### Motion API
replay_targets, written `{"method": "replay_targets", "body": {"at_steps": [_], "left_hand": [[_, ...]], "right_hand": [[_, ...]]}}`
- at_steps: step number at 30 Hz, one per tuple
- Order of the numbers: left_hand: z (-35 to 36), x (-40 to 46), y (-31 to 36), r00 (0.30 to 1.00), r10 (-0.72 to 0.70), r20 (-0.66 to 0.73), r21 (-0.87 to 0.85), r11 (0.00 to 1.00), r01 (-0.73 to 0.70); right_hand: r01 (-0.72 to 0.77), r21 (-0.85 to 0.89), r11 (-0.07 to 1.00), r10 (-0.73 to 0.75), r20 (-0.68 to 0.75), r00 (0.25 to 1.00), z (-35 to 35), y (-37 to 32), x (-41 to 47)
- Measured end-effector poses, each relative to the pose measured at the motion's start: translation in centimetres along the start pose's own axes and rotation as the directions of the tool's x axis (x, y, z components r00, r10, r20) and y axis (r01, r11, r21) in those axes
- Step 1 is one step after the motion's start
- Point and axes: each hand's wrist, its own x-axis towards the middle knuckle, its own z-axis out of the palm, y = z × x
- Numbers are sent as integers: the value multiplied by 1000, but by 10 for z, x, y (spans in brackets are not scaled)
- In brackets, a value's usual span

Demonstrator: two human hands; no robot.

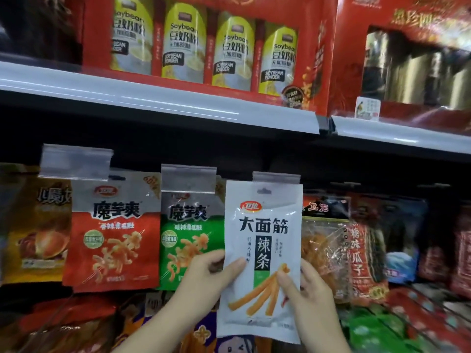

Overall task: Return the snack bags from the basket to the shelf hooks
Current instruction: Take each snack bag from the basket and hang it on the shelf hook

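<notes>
A white snack bag (262, 240) with black characters and orange strips printed on it is held upright in front of the hook row. Its hang hole sits just below a clear price-tag holder (276, 178) at the end of a hook. My left hand (211, 275) pinches the bag's left edge, thumb on the front. My right hand (303, 291) grips its lower right side. Whether the hole is on the hook cannot be told. The basket is out of view.
Hanging beside it are a red bag (112, 235) and a green bag (188, 233) to the left, and clear and red packs (331, 248) to the right. A white shelf edge (178, 105) above carries a red soybean powder box (204, 47). More bags lie below.
</notes>
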Motion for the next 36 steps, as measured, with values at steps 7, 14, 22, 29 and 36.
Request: {"method": "replay_targets", "body": {"at_steps": [7, 14, 22, 29, 36], "left_hand": [[4, 2, 7, 1000, 2, -15, 31, 1000, -1], [14, 4, 5, 998, -6, -60, 46, 999, 9], [13, 21, -8, 991, -68, -118, 89, 993, 79], [9, 47, -20, 984, -26, -177, 246, 967, 70], [5, 76, -39, 960, -42, -278, 329, 935, 136]], "right_hand": [[10, 46, 999, -10, 1, 1000, -1, -3, 2], [-21, 23, 1000, 21, 0, 1000, -5, 2, 7], [-70, -79, 994, 73, 29, 997, 5, 9, 34], [-127, -152, 980, 125, -21, 992, 26, 25, 67], [-172, -268, 948, 157, -78, 985, 51, 29, 98]]}}
